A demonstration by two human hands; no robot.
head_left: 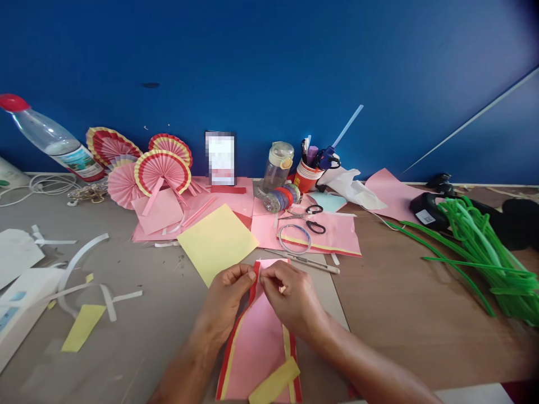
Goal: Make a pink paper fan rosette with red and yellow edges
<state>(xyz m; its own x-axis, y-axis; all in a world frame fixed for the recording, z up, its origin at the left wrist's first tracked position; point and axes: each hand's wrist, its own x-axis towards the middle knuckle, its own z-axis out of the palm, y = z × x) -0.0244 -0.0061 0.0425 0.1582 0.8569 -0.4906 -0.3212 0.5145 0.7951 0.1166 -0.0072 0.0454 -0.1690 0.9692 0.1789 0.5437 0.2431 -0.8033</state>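
Note:
In front of me lies a long pink paper sheet (261, 331) with red and yellow strips along its long edges. My left hand (225, 300) pinches the red-edged far left corner of it between thumb and fingers. Close beside, my right hand (292, 292) is closed in a pinch at the same far end; its fingertips hide what exactly they grip. A loose yellow paper strip (275, 381) rests across the sheet's near end. Just beyond my hands is a yellow paper square (219, 238), and a grey utility knife (314, 262) lies to its right.
Pleated paper fans (162, 174), a phone (221, 159), a clear bottle (278, 166) and a paper cup of tools (307, 175) line the blue wall. Scissors (309, 217) and a tape roll (295, 239) lie on pink paper. Green pipe cleaners (484, 247) are at right, white strips (78, 255) at left.

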